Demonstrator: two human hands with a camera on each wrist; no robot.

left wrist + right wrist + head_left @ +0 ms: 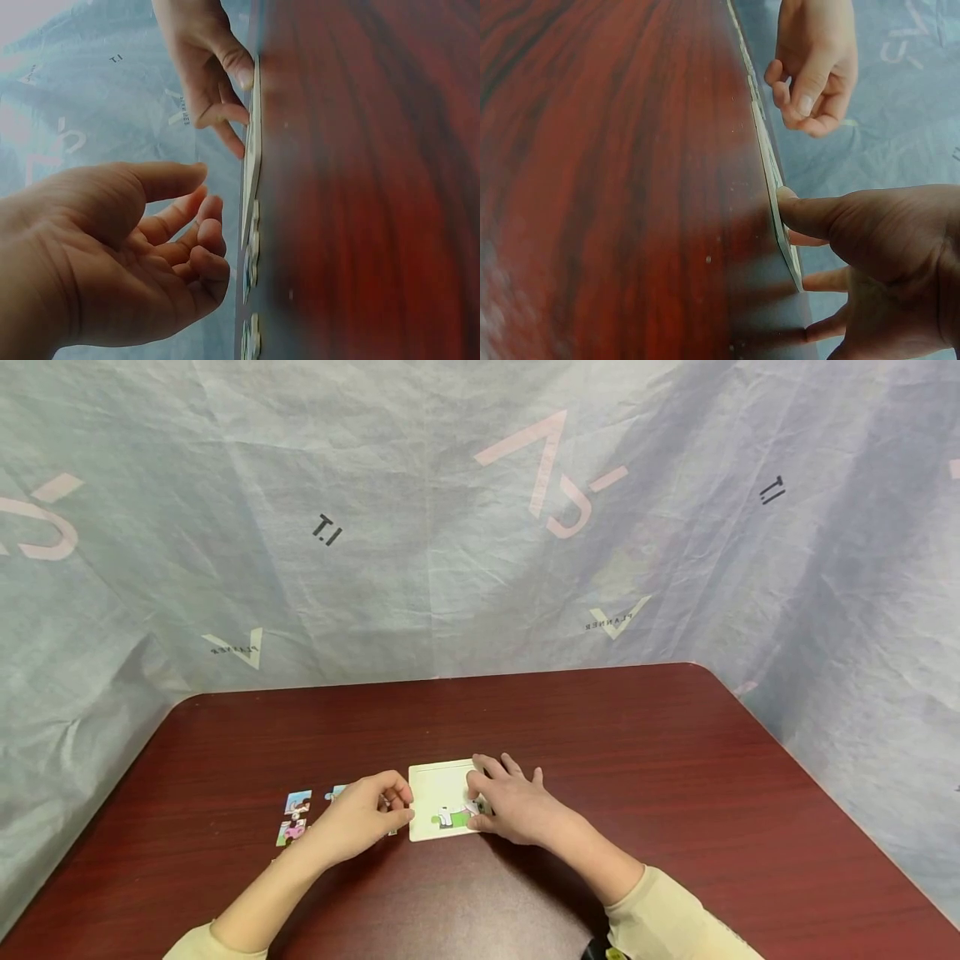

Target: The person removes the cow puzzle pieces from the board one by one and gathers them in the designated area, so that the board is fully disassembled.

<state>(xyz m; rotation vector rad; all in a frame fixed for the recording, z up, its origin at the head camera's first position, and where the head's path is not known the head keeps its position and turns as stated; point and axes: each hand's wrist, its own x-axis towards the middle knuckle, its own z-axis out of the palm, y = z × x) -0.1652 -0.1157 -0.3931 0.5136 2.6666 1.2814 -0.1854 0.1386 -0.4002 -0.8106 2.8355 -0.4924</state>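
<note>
A pale, thin-rimmed puzzle board (438, 781) lies on the table, with green-and-white picture pieces (452, 817) along its near edge. Over its right end is my right hand (521, 806), thumb and bent index finger at either side of a puzzle piece (474, 807) that they partly cover. The other fingers spread past the board's far right corner. Just off the left edge hovers my left hand (367, 814), its fingers loosely curled; the left wrist view shows nothing between thumb and fingers.
Left of the left hand lie several loose jigsaw pieces, among them a blue one (297, 802) and a pink-and-green one (291, 832); the hand and forearm hide others. The dark red table (675, 777) backs onto a grey printed cloth (420, 568). A small black object (595, 950) shows at the bottom edge.
</note>
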